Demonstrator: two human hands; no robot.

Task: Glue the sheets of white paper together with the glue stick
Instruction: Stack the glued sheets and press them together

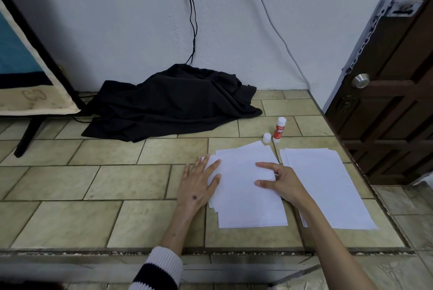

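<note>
A loose stack of white paper sheets (243,193) lies on the tiled surface in front of me, its edges fanned unevenly. My left hand (199,184) rests flat on the stack's left edge, fingers spread. On the stack's right side my right hand (278,181) presses down with index finger and thumb extended. A second pile of white sheets (328,186) lies to the right, untouched. Behind the papers a red and white glue stick (279,129) stands upright, with its white cap (266,137) standing beside it on the left.
A crumpled black cloth (173,104) lies at the back against the white wall, with black cables (192,15) hanging above it. A framed board on a black stand (28,74) leans at the left. A brown door (393,92) stands at the right, past the tiled ledge's edge (365,172).
</note>
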